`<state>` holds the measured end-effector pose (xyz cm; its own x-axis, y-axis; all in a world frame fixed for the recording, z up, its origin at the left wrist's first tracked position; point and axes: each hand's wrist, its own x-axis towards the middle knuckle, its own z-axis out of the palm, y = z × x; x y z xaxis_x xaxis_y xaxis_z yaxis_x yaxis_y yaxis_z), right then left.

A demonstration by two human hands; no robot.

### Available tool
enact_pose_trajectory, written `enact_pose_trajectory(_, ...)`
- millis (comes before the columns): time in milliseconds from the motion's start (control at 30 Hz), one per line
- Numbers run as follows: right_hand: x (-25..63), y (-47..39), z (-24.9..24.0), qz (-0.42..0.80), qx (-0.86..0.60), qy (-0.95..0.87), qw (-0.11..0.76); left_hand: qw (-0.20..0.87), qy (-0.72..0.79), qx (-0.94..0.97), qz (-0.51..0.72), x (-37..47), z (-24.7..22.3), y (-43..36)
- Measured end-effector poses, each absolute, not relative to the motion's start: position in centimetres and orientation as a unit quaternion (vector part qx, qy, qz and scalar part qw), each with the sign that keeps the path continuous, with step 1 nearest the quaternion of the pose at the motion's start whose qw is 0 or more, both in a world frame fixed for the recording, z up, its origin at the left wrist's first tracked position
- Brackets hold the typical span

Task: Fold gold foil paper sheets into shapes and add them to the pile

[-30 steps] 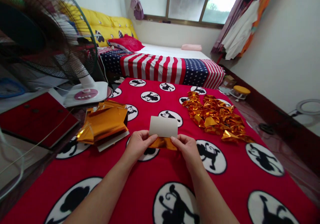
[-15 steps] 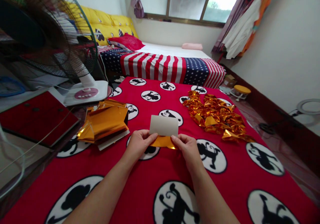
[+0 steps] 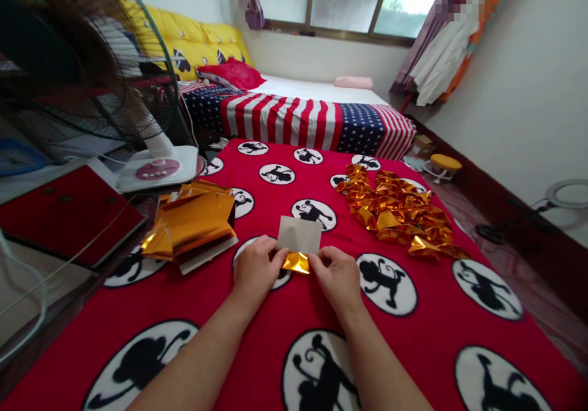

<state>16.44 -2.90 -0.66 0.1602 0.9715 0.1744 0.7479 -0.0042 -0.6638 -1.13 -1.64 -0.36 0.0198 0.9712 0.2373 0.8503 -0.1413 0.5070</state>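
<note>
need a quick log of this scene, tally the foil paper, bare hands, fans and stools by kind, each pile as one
Left hand: 1
Right hand: 1
Gold foil sheet with pale backing, held: 1
Pile of flat gold foil sheets: 1
Pile of folded gold foil pieces: 1
White-based fan: 1
Round yellow-topped stool: 1
Total: 7

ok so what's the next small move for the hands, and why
I'd probably press the gold strip flat, working from its ends to its middle: the left hand and right hand pinch the paper at either side, while the strip's middle lies bare between the thumbs and looks a little uneven.
</note>
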Motion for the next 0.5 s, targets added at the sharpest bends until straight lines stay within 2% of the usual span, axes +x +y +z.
enact_pose_trajectory(267,15.4,-3.0,-0.4,0.114,-0.722,-0.626,0.272,0.061,0.666,0.718,0.194,-0.7,-0.3,-1.9)
enact_pose_trajectory(500,15.0,-3.3,-0.5,0.088,-0.721,-0.619,0.301,0.064,0.691,0.676,0.249,-0.6,-0.4,-1.9)
